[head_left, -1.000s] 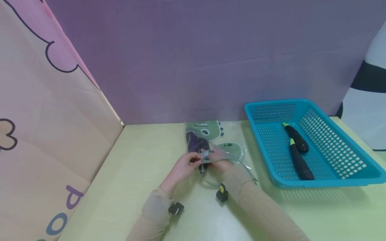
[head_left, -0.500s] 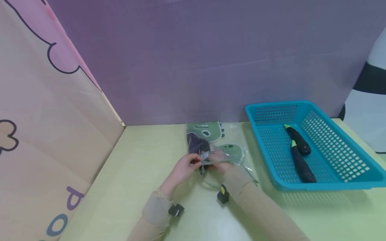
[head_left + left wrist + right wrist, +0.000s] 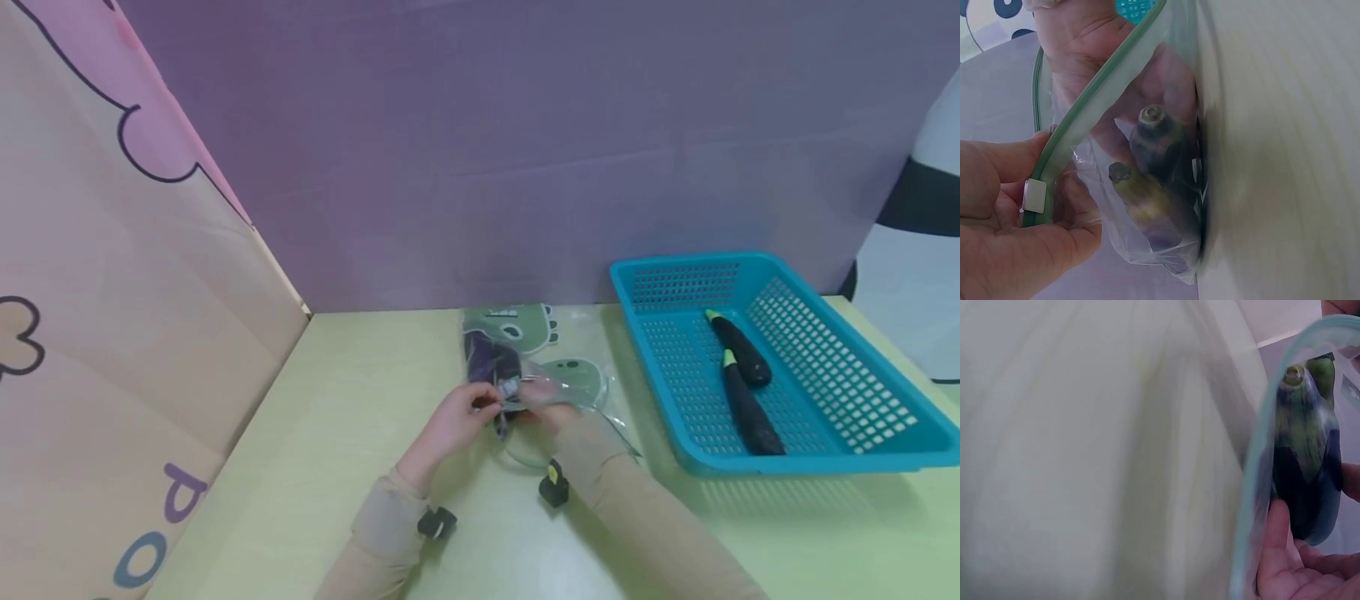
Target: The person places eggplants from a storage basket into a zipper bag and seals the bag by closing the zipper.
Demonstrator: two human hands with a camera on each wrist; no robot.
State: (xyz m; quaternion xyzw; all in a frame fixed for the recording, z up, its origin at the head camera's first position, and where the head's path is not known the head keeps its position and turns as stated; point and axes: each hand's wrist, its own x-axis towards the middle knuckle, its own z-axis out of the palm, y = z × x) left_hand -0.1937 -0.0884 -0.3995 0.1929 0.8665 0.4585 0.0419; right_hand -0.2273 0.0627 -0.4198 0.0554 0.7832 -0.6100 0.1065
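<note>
A clear zip bag with green cartoon prints lies on the table, its mouth toward me. Thumb and fingers of my left hand pinch the green zip edge beside its white slider. My right hand reaches through the mouth into the bag. In the right wrist view its fingers curl round a dark eggplant. Two eggplants lie side by side inside: the darker one and one with a yellowish-green stem end.
A blue perforated basket stands on the right of the pale table. Two more eggplants lie in it, one farther back and one nearer. A purple backdrop rises behind the table, with a printed panel on the left.
Both hands keep their places at the bag, with only tiny finger movement. The whole head view has shifted slightly.
</note>
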